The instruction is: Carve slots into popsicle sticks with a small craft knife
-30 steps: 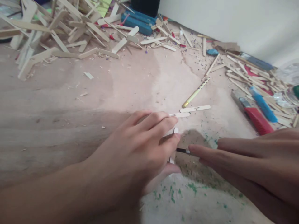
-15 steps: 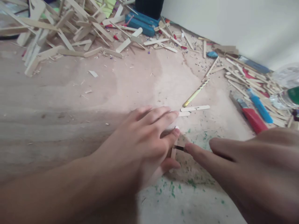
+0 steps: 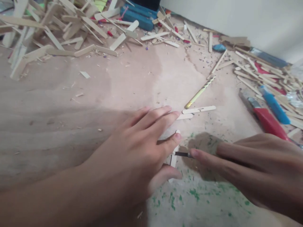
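Observation:
A pale wooden craft stick [image 3: 173, 160] lies lengthwise on the table, partly covered by my left hand [image 3: 139, 148]. My index fingertip and thumb pin it down, while the other fingers stretch flat across the surface. My right hand [image 3: 255, 167] is closed around a slim craft knife [image 3: 182, 154], index finger extended along it. Its dark blade meets the stick's side between my left index finger and thumb, where a small raised shaving shows. The knife's handle is hidden in the hand. Beyond my left fingertips lie two more craft sticks [image 3: 199, 109].
A yellow patterned pencil [image 3: 200, 93] lies past the sticks. On the right are a red-handled tool [image 3: 270, 123], a blue tool [image 3: 276, 105] and heaped sticks [image 3: 262, 75]. A larger stick pile [image 3: 63, 25] fills the far left, near a blue block [image 3: 137, 17]. Green flecks mark the table.
The blade has shifted slightly toward me along the stick, and a shaving now shows at its tip. My left thumb sits a little lower. The view has turned slightly.

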